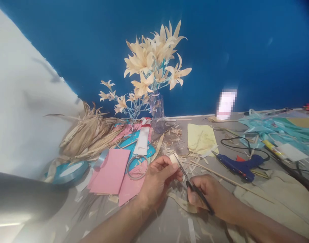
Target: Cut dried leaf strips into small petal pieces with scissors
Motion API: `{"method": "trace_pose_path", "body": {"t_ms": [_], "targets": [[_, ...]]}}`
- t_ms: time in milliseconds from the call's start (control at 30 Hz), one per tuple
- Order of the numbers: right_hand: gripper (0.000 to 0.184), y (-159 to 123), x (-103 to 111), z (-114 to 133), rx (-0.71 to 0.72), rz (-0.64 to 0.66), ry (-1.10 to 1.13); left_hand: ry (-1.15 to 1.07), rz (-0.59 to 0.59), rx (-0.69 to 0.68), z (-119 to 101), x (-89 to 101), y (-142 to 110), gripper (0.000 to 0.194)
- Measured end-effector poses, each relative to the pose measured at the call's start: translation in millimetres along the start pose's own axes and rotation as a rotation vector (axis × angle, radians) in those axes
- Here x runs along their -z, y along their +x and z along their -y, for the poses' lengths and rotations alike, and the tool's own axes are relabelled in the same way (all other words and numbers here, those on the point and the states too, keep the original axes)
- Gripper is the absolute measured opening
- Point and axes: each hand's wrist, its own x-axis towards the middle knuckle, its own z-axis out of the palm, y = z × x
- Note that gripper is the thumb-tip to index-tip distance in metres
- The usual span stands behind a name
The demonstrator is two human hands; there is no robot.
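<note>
My left hand point(162, 173) pinches a small pale cream piece point(173, 158), which looks like dried husk, between thumb and fingers. A pair of scissors point(195, 189) with black handles is gripped in my right hand point(207, 194). Their blades point up and to the left, lying along the right edge of the cream piece. Whether the blades are fully closed is hard to make out. Beneath my hands, a curled husk strip point(182, 203) and many small offcuts lie scattered on the grey table point(154, 221).
Cream flowers point(154, 50) stand in a clear bottle point(157, 113) against the blue wall. Left are dried husks point(80, 135), pink paper point(108, 172), a tape roll point(137, 167) and blue ribbon point(70, 170). Right are a blue glue gun point(241, 165), a thin stick point(227, 179) and yellow paper point(201, 138).
</note>
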Motion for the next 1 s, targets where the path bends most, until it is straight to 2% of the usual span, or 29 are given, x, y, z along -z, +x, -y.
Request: {"method": "trace_pose_path", "body": {"t_ms": [500,700,1000], "targets": [[0.060,-1.6,0.7,1.3,0.036,0.017,-0.053,0.000,-0.010,0.019,1.2,-3.4,-0.3,0.024],[0.059,-2.1,0.5,1.1,0.034,-0.023,-0.108,-0.012,-0.019,0.020,1.5,-3.7,0.0,0.025],[0.060,-1.2,1.6,-6.4,-0.001,-0.008,-0.036,0.008,-0.017,0.024,-0.7,-2.4,0.3,0.023]]}}
